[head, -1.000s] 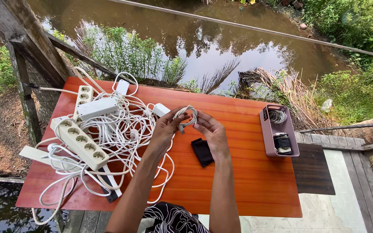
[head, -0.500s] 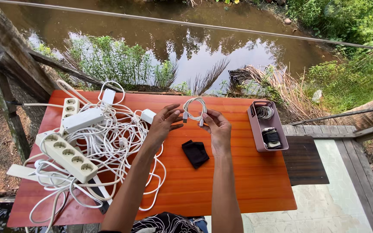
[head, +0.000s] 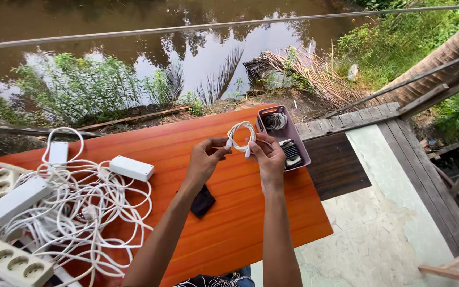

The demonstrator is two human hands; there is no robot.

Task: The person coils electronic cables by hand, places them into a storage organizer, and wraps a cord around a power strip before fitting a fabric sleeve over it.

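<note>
Orange table [head: 272, 212]: tangled white cords [head: 75, 207], black cloth [head: 203, 202], pink tray [head: 299, 146].

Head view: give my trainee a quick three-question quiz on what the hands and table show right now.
1. True or false: both hands pinch one small coiled white cable above the orange table.
2. Which lies nearest the right hand? A) pink tray B) tangle of white power strips C) black pouch
3. What does the pink tray hold?

Key
1. True; left hand and right hand each grip one side.
2. A
3. Bundled cables, light and dark.
</note>
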